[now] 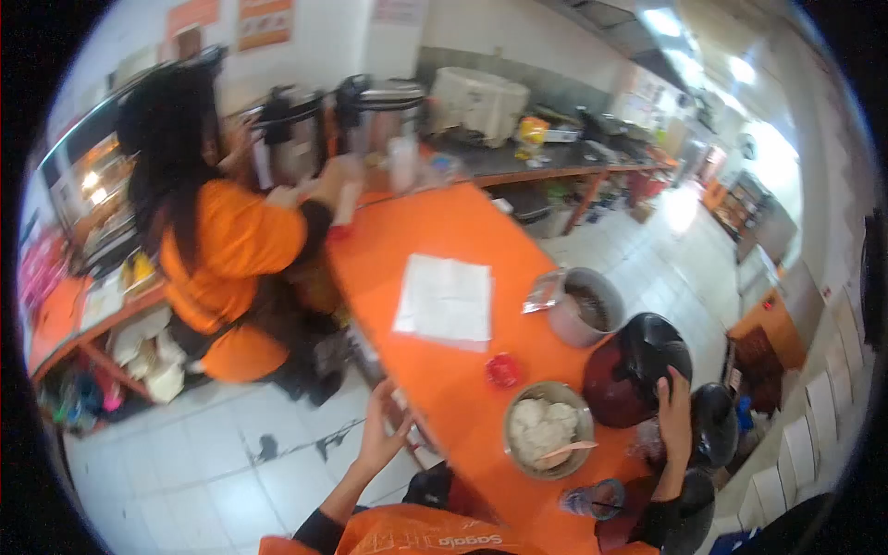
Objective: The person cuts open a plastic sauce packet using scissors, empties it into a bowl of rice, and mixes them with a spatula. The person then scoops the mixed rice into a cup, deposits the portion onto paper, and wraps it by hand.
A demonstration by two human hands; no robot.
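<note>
My left hand [381, 435] hangs by the near left edge of the orange table [379, 268], fingers apart and holding nothing. Against the side and black lid of a dark red rounded pot [618, 377] lies my right hand [676, 412], its fingers stretched out. Between my hands, a metal bowl [514, 455] holds white lumps that look like cooked rice [546, 424]. A pale pink paddle [567, 451] rests in it. Close to the bowl is a small red lid [504, 370]. White paper sheets [446, 301] lie farther up the table.
A metal pot [583, 319] with dark contents stands by the far right edge, with a foil packet [544, 291] at its rim. A clear cup [599, 499] is near me. A co-worker in orange [236, 240] stands left, beside large metal urns [384, 116]. More black-lidded pots [712, 425] sit right.
</note>
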